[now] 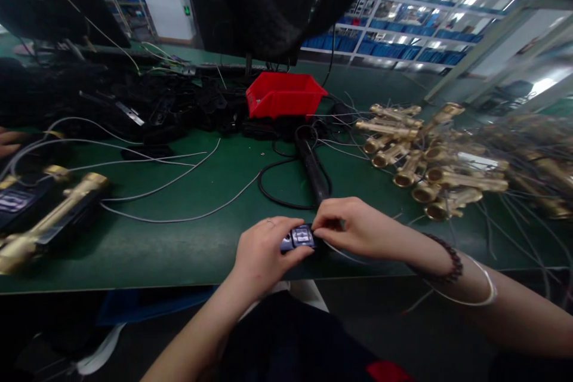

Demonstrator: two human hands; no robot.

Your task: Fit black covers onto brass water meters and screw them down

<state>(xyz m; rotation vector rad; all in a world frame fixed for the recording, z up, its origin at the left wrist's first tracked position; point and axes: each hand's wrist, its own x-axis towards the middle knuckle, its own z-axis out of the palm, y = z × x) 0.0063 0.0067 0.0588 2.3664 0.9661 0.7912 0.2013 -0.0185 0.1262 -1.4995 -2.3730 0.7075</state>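
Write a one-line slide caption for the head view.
Left hand and right hand hold a small grey display module at the green bench edge; brass pipe fittings heaped right, red plastic bin behind.

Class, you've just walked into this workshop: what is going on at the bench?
A person works at a green-topped workbench. Their left hand grips a small dark module with a grey display at the near edge, while the right hand pinches its right end. A pile of brass pipe fittings lies to the right, a red plastic bin stands behind, and a brass fitting carrying a black module lies on the left.
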